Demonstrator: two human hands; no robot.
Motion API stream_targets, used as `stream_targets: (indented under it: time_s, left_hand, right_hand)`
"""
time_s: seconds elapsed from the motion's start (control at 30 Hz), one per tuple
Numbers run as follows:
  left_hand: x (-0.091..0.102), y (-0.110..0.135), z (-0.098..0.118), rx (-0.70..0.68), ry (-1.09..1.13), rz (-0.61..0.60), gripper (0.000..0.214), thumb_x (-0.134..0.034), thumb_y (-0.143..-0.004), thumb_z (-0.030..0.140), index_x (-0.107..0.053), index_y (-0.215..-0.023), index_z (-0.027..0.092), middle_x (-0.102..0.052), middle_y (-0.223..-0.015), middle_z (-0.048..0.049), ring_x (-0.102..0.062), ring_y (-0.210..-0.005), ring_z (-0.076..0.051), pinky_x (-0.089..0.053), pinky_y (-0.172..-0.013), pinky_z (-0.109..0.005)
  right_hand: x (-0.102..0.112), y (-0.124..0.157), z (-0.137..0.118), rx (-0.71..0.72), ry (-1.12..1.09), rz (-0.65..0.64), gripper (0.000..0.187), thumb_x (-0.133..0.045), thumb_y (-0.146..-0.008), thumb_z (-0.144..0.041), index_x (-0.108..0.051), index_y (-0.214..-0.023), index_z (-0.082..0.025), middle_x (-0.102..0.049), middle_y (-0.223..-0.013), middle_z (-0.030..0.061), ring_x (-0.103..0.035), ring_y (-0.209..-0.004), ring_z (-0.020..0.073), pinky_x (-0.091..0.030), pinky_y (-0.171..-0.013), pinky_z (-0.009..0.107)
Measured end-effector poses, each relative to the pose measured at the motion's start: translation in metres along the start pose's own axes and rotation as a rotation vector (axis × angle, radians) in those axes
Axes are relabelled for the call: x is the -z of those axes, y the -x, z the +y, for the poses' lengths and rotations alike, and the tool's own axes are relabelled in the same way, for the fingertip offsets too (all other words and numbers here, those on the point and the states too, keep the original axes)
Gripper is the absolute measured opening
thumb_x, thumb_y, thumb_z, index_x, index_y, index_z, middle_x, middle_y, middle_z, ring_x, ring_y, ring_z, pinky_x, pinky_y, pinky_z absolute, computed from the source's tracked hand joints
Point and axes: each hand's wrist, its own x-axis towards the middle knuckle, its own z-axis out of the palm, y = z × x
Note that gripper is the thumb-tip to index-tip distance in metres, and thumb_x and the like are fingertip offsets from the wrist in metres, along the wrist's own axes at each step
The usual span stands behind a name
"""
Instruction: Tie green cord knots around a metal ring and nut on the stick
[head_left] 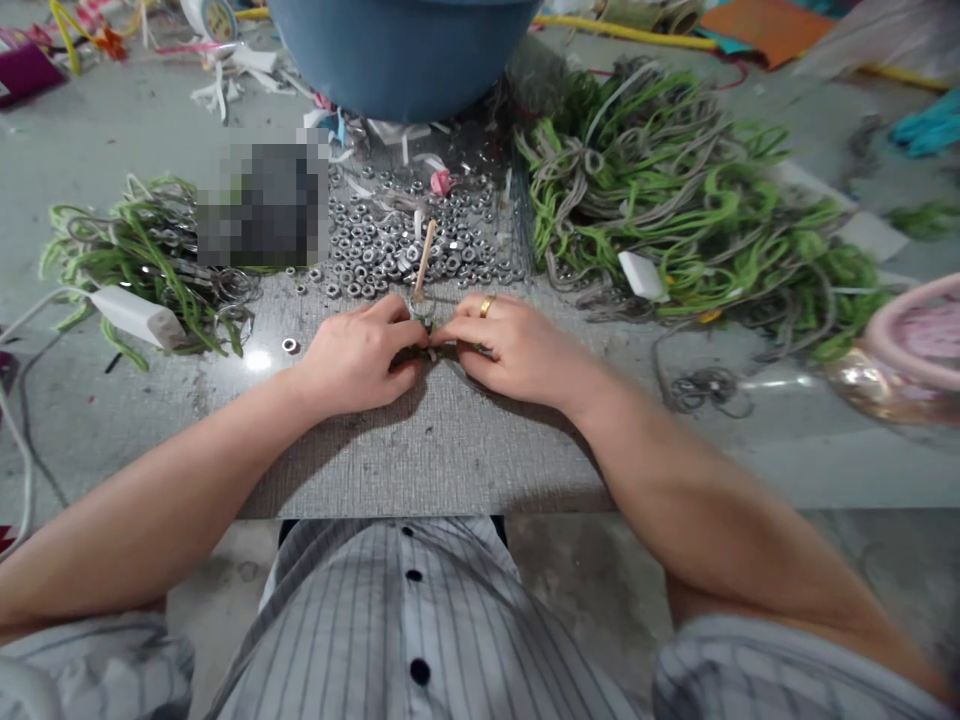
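Note:
My left hand [366, 352] and my right hand [517, 345], with a gold ring on one finger, meet near the front of the table. Both are closed, fingertips pinching a small stretch of dark green and grey cord [430, 351] that is mostly hidden. Just beyond the fingertips a thin wooden stick [425, 255] tilts up from a small base. Behind it lies a spread of loose metal nuts [367, 245]. One single nut [290, 345] rests on the table left of my left hand.
A big pile of green and grey cords [675, 190] lies to the right, a smaller cord bundle [161, 230] to the left. A blue tub [405, 60] stands at the back. A white block with a cable [139, 315] sits left; a pink-rimmed container [885, 335] stands right.

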Motion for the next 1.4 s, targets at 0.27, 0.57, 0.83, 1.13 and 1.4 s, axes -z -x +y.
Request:
stream_targets:
  time_s: [0.27,0.57,0.83,1.13,1.4]
  left_hand:
    - [0.0004,-0.0002,0.0016,-0.006,-0.004,-0.009,0.033,-0.046,-0.082,0.028,-0.070,-0.104,0.018,-0.063,-0.102,-0.0089,-0.066,-0.081,-0.023,-0.051,-0.066,-0.034]
    - [0.0019,-0.0014,0.0011,0.007,-0.005,-0.033,0.031,-0.046,-0.082,0.026,-0.068,-0.102,0.016,-0.063,-0.101,-0.0096,-0.066,-0.087,-0.024,-0.052,-0.069,-0.034]
    - [0.0023,-0.0016,0.0012,0.004,0.010,-0.035,0.030,-0.045,-0.082,0.026,-0.068,-0.100,0.016,-0.062,-0.099,-0.0087,-0.066,-0.087,-0.023,-0.052,-0.070,-0.035]
    - [0.0014,-0.0009,0.0026,0.016,-0.021,-0.015,0.031,-0.049,-0.085,0.032,-0.066,-0.106,0.017,-0.064,-0.102,-0.0085,-0.066,-0.085,-0.024,-0.052,-0.067,-0.034]
    - [-0.0043,-0.0012,0.0007,0.010,-0.025,0.020,0.028,-0.052,-0.088,0.033,-0.070,-0.105,0.022,-0.064,-0.102,-0.0068,-0.066,-0.083,-0.022,-0.050,-0.066,-0.032]
  right_hand:
    - [-0.0016,-0.0002,0.0009,-0.017,0.082,-0.060,0.029,-0.046,-0.081,-0.010,-0.069,-0.098,-0.018,-0.065,-0.091,0.0077,-0.059,-0.084,0.0217,-0.041,-0.079,0.035]
    - [-0.0036,-0.0004,-0.0017,-0.014,0.045,-0.015,0.030,-0.047,-0.085,-0.013,-0.066,-0.108,-0.019,-0.069,-0.096,0.0070,-0.062,-0.090,0.0213,-0.040,-0.080,0.033]
    - [-0.0038,-0.0020,-0.0026,-0.024,0.103,-0.076,0.020,-0.052,-0.090,-0.026,-0.068,-0.098,-0.017,-0.067,-0.087,0.0077,-0.061,-0.084,0.0225,-0.038,-0.076,0.034]
    - [-0.0060,-0.0031,-0.0023,-0.059,0.058,-0.060,0.016,-0.054,-0.092,-0.027,-0.067,-0.088,-0.018,-0.067,-0.081,0.0055,-0.060,-0.079,0.0203,-0.037,-0.075,0.033]
    - [-0.0086,-0.0041,-0.0028,-0.085,0.025,-0.038,0.018,-0.054,-0.092,-0.028,-0.068,-0.086,-0.018,-0.068,-0.079,0.0050,-0.060,-0.076,0.0190,-0.037,-0.076,0.032]
